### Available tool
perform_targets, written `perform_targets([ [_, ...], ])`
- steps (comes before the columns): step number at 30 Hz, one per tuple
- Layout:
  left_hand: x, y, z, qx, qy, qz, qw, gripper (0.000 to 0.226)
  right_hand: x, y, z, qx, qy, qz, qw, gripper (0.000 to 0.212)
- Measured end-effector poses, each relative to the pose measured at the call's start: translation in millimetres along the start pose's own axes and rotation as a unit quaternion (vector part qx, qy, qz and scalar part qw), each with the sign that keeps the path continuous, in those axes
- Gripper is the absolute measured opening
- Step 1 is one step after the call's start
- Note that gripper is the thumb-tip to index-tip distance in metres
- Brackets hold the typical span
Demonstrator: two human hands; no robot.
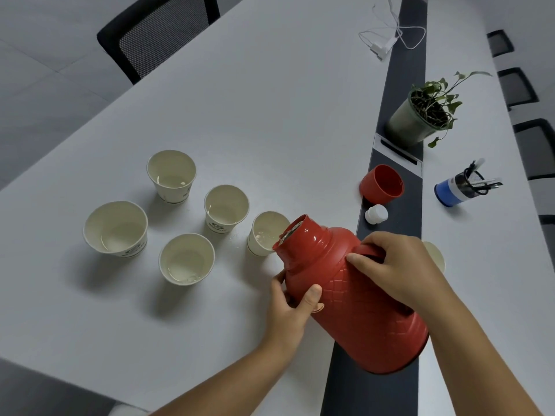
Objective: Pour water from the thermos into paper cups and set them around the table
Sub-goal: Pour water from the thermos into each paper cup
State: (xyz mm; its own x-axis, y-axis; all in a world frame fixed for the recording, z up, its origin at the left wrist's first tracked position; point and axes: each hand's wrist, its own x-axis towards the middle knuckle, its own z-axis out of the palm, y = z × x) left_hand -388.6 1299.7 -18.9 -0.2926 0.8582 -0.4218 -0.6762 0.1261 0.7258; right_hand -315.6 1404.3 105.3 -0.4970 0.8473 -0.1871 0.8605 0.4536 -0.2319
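**Thermos tipped over cup 5, both hands on**

From the head view, we have the red thermos [354, 292] leaning hard to the left, its open mouth right over the rim of the nearest paper cup [264, 234]. The right hand [393, 265] has its grip wrapped round the handle near the neck; the left hand [292, 301] cups the shoulder from below, thumb pressed on the red shell, fingers curled round the far side. Both grips are clamped on the thermos.

To do this well, we reckon the tilt wants to be slow, with the left hand steering the mouth so it stays inside the rim. There are already a few droplets on the bench [240, 85] beside that cup, so a gentle stream matters. Paper cups are light and could tip if the neck knocks them.

The thermos has a quilted plastic body and a silvery liner at the mouth. Its red lid [382, 184] and white stopper [376, 214] sit apart on the dark strip. The 4 other cups [186, 258] stand grouped to the left, each showing a little water at the bottom. A 6th cup [435, 256] peeks out behind the right hand; we cannot tell whether it is filled.
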Motion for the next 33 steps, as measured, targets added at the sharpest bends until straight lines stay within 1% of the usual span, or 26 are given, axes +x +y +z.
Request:
perform_targets([
  [5,1.5,1.1,-0.5,0.01,-0.001,0.006,1.0,0.046,-0.7,1.0,1.3,0.016,0.003,0.008,1.0,0.01],
  [11,4.2,5.0,-1.8,0.05,0.011,0.027,0.998,0.046,-6.3,10.6,4.9,0.094,0.035,0.021,0.995,0.016],
  [14,5.9,11.1,-1.0,0.092,0.002,0.044,0.995,0.055,-11.2,19.6,6.5,0.155,0.066,0.034,0.985,0.014],
  [18,8.5,24.4,3.5,0.177,-0.011,0.072,0.982,0.076,-21.2,35.6,12.5,0.235,0.13,0.038,0.962,0.018],
  [22,14.1,35.7,17.3,0.271,-0.017,0.117,0.955,0.076,-26.3,56.3,20.4,0.309,0.202,0.035,0.929,0.029],
  [24,20.7,41.8,26.4,0.332,-0.023,0.133,0.934,0.077,-25.1,66.3,24.2,0.353,0.229,0.033,0.906,0.034],
  [27,40.7,54.9,42.4,0.418,-0.039,0.16,0.893,0.082,-16.3,81.1,32.4,0.441,0.25,0.052,0.86,0.034],
  [29,60.6,64.9,53.1,0.457,-0.056,0.17,0.871,0.084,-5.1,87.6,38.1,0.48,0.265,0.067,0.834,0.034],
  [33,106.0,83.3,70.4,0.496,-0.091,0.17,0.846,0.084,31.2,98.0,49.8,0.516,0.29,0.106,0.799,0.033],
])
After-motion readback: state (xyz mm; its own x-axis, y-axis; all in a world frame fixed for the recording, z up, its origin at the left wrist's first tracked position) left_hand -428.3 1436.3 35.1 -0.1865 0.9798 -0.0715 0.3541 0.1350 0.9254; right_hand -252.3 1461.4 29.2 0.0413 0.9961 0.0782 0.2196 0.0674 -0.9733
